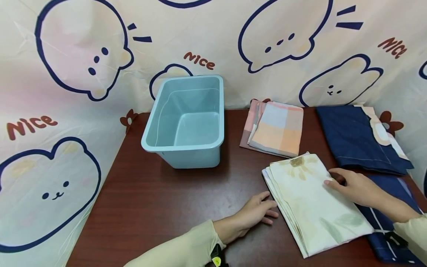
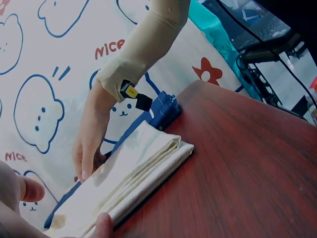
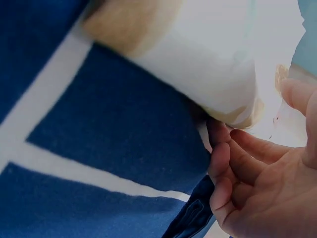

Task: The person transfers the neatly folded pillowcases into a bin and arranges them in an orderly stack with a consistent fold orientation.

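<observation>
A folded cream cloth (image 1: 313, 204) with a faded flower print lies at the front right of the table, partly over a navy cloth with white lines (image 1: 377, 218). My right hand (image 1: 358, 187) is at its right edge, thumb on the upper side. In the right wrist view, bent fingers (image 3: 223, 158) touch where the cream and navy cloths meet; the thumb stands apart from them. Beside the cream cloth's left edge is my left hand (image 1: 253, 215), its fingers loosely spread and holding nothing.
A light blue plastic bin (image 1: 186, 155) stands at the back. Right of it lie folded checked cloths (image 1: 280, 126) in pink and orange, then a folded navy cloth (image 1: 353, 137) with a pale print. A printed curtain (image 1: 207, 33) hangs behind the brown table (image 1: 150, 215).
</observation>
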`<state>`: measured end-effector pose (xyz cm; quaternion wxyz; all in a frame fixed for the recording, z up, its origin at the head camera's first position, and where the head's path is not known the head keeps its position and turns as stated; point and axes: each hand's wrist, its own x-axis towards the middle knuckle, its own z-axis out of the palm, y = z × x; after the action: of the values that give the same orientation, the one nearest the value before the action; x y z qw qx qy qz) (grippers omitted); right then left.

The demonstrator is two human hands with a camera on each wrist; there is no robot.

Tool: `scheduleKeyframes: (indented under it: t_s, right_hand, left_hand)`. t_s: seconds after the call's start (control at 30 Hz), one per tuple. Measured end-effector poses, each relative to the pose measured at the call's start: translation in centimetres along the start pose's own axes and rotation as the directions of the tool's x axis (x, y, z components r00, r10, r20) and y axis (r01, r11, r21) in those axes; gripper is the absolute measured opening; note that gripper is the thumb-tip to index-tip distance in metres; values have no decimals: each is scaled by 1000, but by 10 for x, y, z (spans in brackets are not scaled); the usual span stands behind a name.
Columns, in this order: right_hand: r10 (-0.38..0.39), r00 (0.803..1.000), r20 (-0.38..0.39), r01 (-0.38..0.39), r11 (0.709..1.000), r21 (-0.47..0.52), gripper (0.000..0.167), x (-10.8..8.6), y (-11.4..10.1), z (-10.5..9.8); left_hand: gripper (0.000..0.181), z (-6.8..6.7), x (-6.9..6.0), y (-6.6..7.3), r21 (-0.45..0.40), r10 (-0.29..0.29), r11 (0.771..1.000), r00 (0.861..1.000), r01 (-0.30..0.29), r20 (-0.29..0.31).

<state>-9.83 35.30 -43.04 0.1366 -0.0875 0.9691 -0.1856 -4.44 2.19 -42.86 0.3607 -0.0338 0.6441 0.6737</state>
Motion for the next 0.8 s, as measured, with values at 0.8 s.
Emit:
scheduleKeyframes:
  t_s: [0.8]
  right_hand:
    - [-32, 998, 60, 25, 993, 115, 65, 4, 7, 7]
  left_hand:
    - [18, 28, 26, 1, -57, -32, 998, 998, 28, -61]
